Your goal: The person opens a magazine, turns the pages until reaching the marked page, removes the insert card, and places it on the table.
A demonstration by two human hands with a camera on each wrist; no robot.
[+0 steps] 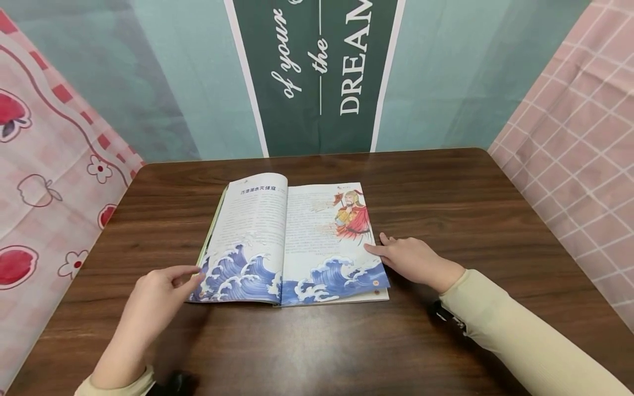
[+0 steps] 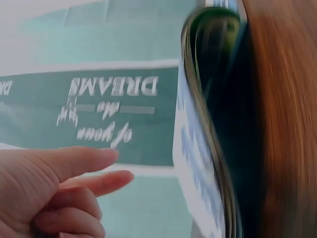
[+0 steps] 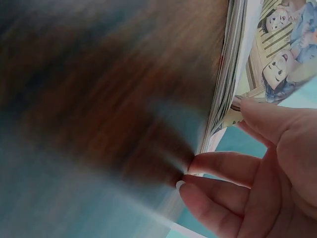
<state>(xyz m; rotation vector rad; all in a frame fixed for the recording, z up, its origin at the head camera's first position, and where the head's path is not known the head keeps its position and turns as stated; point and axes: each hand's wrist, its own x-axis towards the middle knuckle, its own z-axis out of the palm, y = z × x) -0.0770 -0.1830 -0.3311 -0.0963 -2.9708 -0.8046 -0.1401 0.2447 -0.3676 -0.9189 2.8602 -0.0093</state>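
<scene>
An open picture book (image 1: 284, 242) lies on the table, with blue waves along the bottom of both pages and a red-robed figure at the right. Beside its lower left edge hovers my left hand (image 1: 156, 294). In the left wrist view, thumb and forefinger are extended and apart, with nothing between them. At the right edge, my right hand (image 1: 413, 261) pinches the right-hand page (image 1: 327, 280), whose lower corner is lifted off the leaf below. The right wrist view shows the thumb against the page's underside, where an illustration of children (image 3: 282, 69) is visible; other fingertips touch near the book's edge.
The brown wooden table (image 1: 307, 352) extends around the book. Behind it hangs a green and teal cloth (image 1: 317, 126) with white lettering. A fruit-patterned cloth (image 1: 59, 187) hangs at the left, a pink checked one (image 1: 574, 143) at the right.
</scene>
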